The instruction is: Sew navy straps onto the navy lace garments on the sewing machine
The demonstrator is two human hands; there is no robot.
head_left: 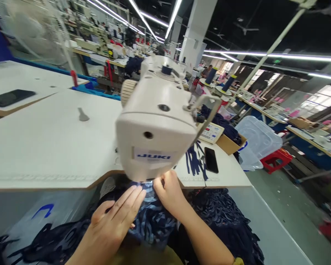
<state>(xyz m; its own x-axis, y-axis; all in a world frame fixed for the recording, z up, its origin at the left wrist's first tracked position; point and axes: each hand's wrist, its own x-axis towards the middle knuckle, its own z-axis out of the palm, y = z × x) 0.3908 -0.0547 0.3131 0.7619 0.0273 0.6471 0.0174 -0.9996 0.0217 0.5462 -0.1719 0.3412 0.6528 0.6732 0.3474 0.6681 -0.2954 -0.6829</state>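
Note:
A white JUKI sewing machine stands over the table edge right in front of me, its head hiding the needle area. Dark blue patterned fabric runs from my lap up under the machine head. My left hand lies flat on the fabric's left side, fingers stretched out toward the machine. On the other side, my right hand is closed at the fabric's edge close under the head, with thumb and fingers bent together. Its fingertips are partly hidden by the machine.
White table spreads left, with a small metal piece on it. Navy strips and a phone lie right of the machine. More dark fabric hangs at right. A cardboard box and clear plastic bin stand beyond.

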